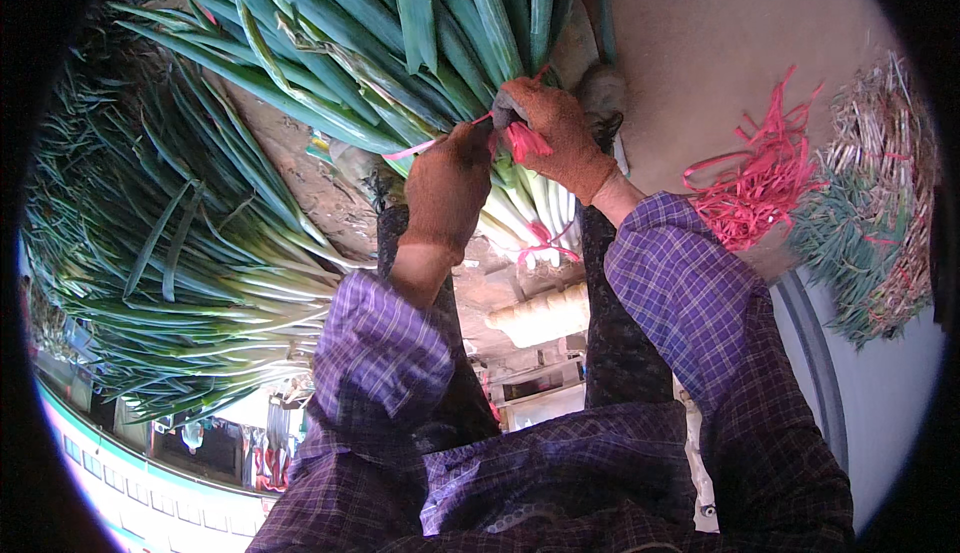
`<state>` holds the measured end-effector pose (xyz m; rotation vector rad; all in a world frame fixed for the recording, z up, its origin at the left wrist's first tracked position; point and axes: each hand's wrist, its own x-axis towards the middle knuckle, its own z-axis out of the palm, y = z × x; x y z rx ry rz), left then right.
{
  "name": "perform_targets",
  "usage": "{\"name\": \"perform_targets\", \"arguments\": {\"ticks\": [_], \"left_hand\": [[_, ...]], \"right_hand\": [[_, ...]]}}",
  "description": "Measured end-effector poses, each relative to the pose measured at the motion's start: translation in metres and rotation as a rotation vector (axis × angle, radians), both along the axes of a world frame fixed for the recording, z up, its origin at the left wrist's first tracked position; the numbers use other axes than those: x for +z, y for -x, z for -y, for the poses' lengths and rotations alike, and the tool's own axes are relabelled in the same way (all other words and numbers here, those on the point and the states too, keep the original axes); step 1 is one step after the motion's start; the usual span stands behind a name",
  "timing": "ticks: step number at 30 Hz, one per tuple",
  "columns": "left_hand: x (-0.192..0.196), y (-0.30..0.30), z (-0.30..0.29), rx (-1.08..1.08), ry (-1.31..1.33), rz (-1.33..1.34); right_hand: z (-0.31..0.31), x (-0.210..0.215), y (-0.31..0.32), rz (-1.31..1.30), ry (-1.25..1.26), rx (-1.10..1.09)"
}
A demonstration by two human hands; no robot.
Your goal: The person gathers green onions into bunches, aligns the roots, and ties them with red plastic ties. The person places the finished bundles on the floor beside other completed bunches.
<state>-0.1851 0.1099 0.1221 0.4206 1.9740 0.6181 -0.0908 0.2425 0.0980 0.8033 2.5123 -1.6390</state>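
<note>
A thick bunch of green onions (440, 33) lies in front of me, green leaves spread away and white stems toward my legs. Near its root end a red tie (548, 247) circles the stems. Both my hands wear brown work gloves and meet over the middle of the bunch. My left hand (447, 191) is closed on a pinkish-red plastic strip (410, 150), whose loose end sticks out to the left. My right hand (560, 138) pinches the same strip, with a red tuft bulging below its fingers. The fingertips partly hide the strip where the hands meet.
A large heap of loose green onions (200, 253) fills the left side. A tangle of red plastic strips (760, 178) lies on the ground at right, beside a pile of tied thin-stemmed green bundles (875, 193). A pale, rounded object (545, 315) sits between my legs.
</note>
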Motion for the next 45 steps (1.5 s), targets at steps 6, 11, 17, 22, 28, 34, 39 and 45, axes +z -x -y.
{"name": "perform_targets", "arguments": {"ticks": [6,11,17,22,28,34,39,45], "left_hand": [[0.015,0.022,0.007,0.025,-0.344,-0.289],[0.011,0.026,-0.002,0.004,-0.425,-0.26],[0.003,0.027,-0.038,-0.169,-0.481,-0.159],[-0.013,0.033,-0.048,-0.64,-0.402,-0.382],[-0.005,0.04,-0.059,-0.941,-0.192,-0.429],[-0.016,0.057,-0.063,-1.152,-0.289,-0.561],[-0.016,0.06,-0.073,-1.064,-0.185,-0.491],[0.032,0.068,-0.074,-0.844,-0.095,-0.454]], "right_hand": [[-0.002,-0.009,0.001,-0.123,-0.364,0.101],[-0.001,-0.026,0.009,-0.104,-0.585,0.02],[0.014,-0.029,-0.011,-0.107,-0.45,-0.181],[0.019,-0.028,-0.013,-0.18,-0.235,-0.358],[0.014,-0.009,-0.023,-0.157,-0.037,-0.352],[0.029,-0.005,-0.027,-0.021,-0.056,-0.319],[0.036,-0.011,-0.031,0.118,-0.062,-0.363],[0.002,-0.011,-0.067,0.221,-0.002,-0.738]]}}
